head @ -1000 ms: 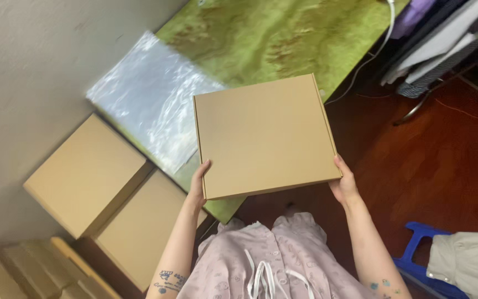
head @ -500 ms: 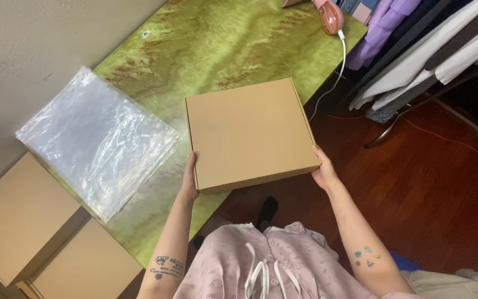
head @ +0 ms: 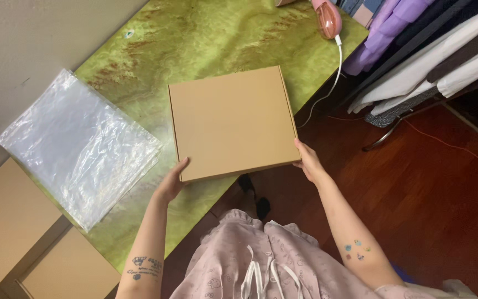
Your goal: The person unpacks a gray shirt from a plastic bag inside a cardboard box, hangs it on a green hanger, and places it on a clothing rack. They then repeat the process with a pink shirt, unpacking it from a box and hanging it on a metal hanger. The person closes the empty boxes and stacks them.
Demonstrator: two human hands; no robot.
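Green marbled tabletop [head: 206, 39] with brown veining fills the upper middle of the view, set against a plain grey wall [head: 23, 50] on my left and dark red wooden flooring [head: 443, 194] on my right.

Item in hand: one flat, square cardboard box [head: 232, 122], plain brown, closed. It lies over the near edge of the tabletop, with its near right corner past the edge and above the floor. Whether its underside rests on the surface or is held just clear of it, I cannot tell.

My left hand [head: 172, 185] grasps the box at its near left corner, thumb up against the near edge. My right hand [head: 307, 163] grasps the near right corner, fingers curled at the edge. Both hands are closed on the box.

Surroundings, left: a stack of clear plastic bags [head: 78, 147] lies flat on the tabletop, just beside the box but apart from it. Below the table's left end, two more brown cardboard boxes [head: 6, 221] sit side by side at a lower level.

Surroundings, far: a pink handheld device [head: 328, 19] lies near the far right corner of the table, its white cable [head: 336, 77] running down over the edge. Beyond it, garments in purple, white and grey [head: 416, 61] hang on a rack.

My clothing: a pale pink dress [head: 261, 260] with white ties, seen at the bottom of the view.
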